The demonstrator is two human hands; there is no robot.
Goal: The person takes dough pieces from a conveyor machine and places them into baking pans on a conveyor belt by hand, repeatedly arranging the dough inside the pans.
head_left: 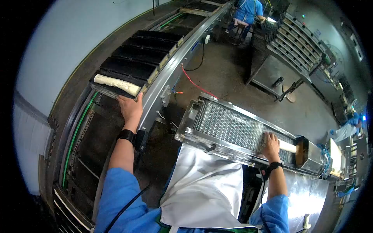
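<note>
- Dough log (116, 84) lay lengthwise on the nearest black baking pan (104, 89); keeping it straight called for a steady pan.
- Left hand (130, 108) touched the pan's near edge, thumb and fingers spread; whether its grip was clamped could not be told.
- Right hand (271, 146) reached palm-down over the wire-mesh conveyor (225, 122), at a second dough log's (288, 146) end, its grip partly hidden.
- Light, even support suited such seemingly soft dough; pinching one end risked denting or stretching it.

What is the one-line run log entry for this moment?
left hand: at black rectangular pan holding pale dough roll | right hand: at second pale dough roll on silver metal-mesh belt
</note>
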